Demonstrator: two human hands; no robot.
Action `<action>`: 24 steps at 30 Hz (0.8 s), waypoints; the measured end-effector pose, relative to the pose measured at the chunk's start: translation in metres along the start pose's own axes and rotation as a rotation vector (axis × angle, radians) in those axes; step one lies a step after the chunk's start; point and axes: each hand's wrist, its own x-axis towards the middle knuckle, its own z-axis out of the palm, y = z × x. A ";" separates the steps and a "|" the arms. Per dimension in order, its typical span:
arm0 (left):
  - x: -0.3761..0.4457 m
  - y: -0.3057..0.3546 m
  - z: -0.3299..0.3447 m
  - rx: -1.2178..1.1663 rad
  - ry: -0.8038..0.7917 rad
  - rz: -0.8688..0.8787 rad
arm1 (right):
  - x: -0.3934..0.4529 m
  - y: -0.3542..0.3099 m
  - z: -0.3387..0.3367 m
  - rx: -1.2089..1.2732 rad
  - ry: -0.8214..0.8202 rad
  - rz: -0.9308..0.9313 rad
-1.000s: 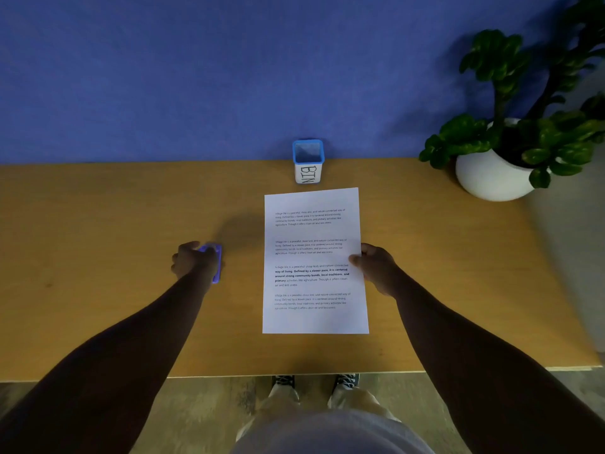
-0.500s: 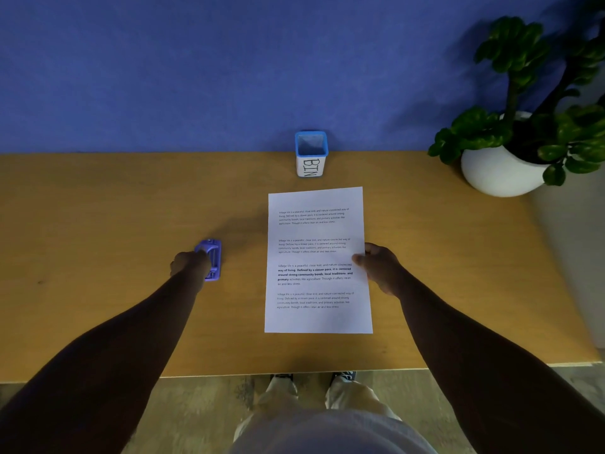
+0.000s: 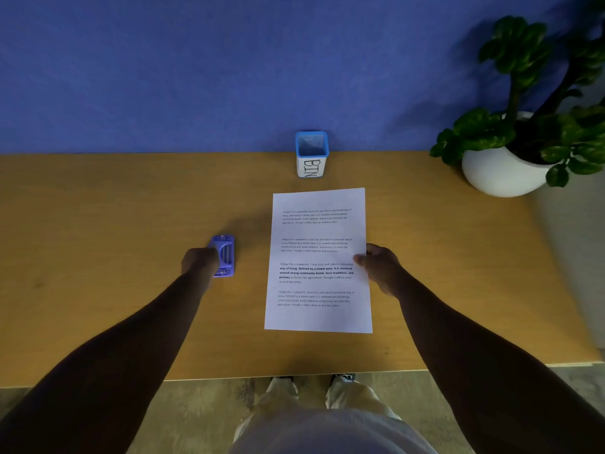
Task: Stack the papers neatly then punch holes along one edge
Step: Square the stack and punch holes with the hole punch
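- The papers [image 3: 318, 260] are seen as a flat white rectangular stack, printed with four short blocks of dark text, lying lengthwise on the middle of the table [image 3: 98, 224].
- The stack's edges look flush; how many sheets it holds cannot be told.
- The table is shown as a smooth, matte, yellow-brown wooden board with a straight near edge.
- The hole punch [image 3: 223, 256] is a small purple plastic block with rounded corners and a grey metal strip along its top; it is placed on the table left of the papers, well apart from them.
- The punch's left side is gripped by the left hand [image 3: 199, 263], whose fingers are curled round it.
- The right edge of the papers is pinched at mid-length by the right hand [image 3: 379, 268], thumb on top.
- A square mesh cup [image 3: 311, 154] with a blue rim and a white label marked "BIN" is set at the far edge, just beyond the papers' top edge.
- A round white glossy pot [image 3: 501, 173] with a leafy green plant is set at the far right corner.
- Bare wood is left open between punch and papers, and widely to the far left.
- A blue felt-like wall [image 3: 229, 70] closes the far side.
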 end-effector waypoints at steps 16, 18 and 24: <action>-0.048 0.034 0.043 -0.037 -0.231 0.028 | 0.001 0.008 -0.008 -0.017 0.045 -0.036; -0.052 0.034 0.045 -0.059 -0.233 0.034 | 0.000 0.009 -0.010 -0.017 0.046 -0.035; -0.062 0.038 0.053 -0.081 -0.241 0.051 | -0.006 0.013 -0.015 -0.047 0.067 -0.054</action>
